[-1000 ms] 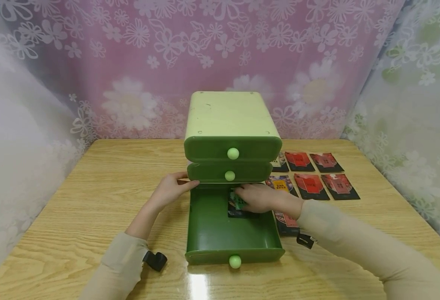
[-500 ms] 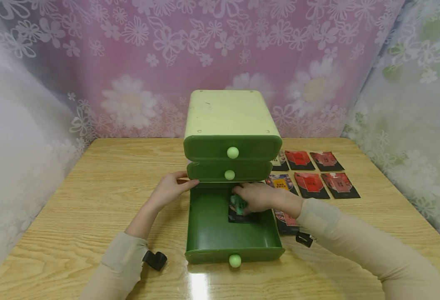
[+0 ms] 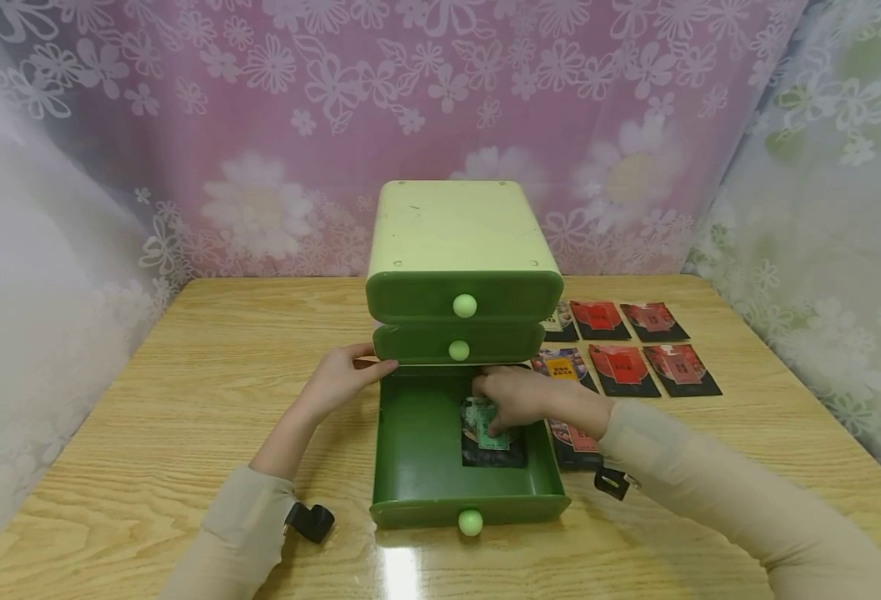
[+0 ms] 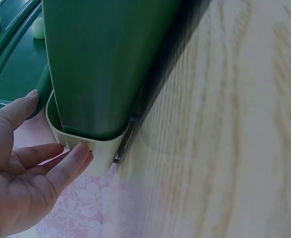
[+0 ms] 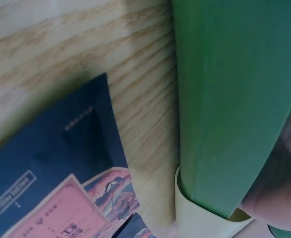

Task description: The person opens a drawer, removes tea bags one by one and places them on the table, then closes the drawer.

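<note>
A green drawer cabinet with a cream casing [image 3: 458, 225] stands with its bottom drawer [image 3: 417, 450] pulled far out. Inside that drawer, toward the right, lies a dark packet with a green label [image 3: 478, 454]. My right hand [image 3: 518, 394] reaches over the drawer's right wall, thumb on the packet and curled fingers at its far edge. My left hand [image 3: 338, 379] touches the cabinet's left side. In the left wrist view its thumb [image 4: 24, 106] meets the middle drawer's edge, and the other fingertips touch the casing below. The drawer wall hides much of my right hand in the right wrist view.
Right of the cabinet several packets lie in rows on the wooden table [image 3: 260, 308], among them a red one [image 3: 623, 371] and one with a yellow label [image 3: 560, 367]. A pink-labelled packet [image 5: 61, 213] lies close beside the drawer. Floral curtains [image 3: 297, 125] hang behind.
The green-labelled packet has slid toward the drawer's front and shows more fully from under my right hand. My left hand stays at the cabinet's side.
</note>
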Demonstrator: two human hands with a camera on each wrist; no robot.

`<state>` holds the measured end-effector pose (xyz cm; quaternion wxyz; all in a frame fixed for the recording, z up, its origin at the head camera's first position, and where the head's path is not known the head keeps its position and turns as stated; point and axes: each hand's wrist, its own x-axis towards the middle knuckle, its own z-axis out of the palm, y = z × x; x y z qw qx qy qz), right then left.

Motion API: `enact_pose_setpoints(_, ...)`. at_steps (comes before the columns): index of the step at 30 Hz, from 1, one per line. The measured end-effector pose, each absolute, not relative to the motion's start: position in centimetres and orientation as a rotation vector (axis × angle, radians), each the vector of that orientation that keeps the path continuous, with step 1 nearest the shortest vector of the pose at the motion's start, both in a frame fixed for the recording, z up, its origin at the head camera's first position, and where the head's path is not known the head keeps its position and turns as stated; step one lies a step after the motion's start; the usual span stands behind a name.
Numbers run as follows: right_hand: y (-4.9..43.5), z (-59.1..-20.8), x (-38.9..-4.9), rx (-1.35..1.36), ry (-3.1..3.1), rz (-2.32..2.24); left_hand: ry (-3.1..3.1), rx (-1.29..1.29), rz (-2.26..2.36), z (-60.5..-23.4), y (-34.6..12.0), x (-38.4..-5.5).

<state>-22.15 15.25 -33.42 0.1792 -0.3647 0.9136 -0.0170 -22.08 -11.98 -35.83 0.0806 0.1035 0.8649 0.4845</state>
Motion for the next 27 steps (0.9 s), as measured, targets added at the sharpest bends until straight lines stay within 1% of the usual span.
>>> enact_pose_setpoints(10,16.0,-32.6,-22.0,-1.057,2.489,-0.37,2.595,0.307,1.434,-35.8,-12.0,-22.1)
enact_pose_setpoints(15,16.5,-31.8,-21.6,-1.176,2.5,-0.444,2.598,0.307,1.432,-35.8,-11.9,-22.0)
enact_pose_setpoints(20,16.9,-30.3,-20.8,-1.289,2.545,-0.485,2.586,0.297,1.44,-35.9,-11.9,-22.1)
enact_pose_setpoints(27,17.3,-27.7,-19.5,-1.319,2.593,-0.481,2.584,0.308,1.447,-35.9,-11.9,-22.2)
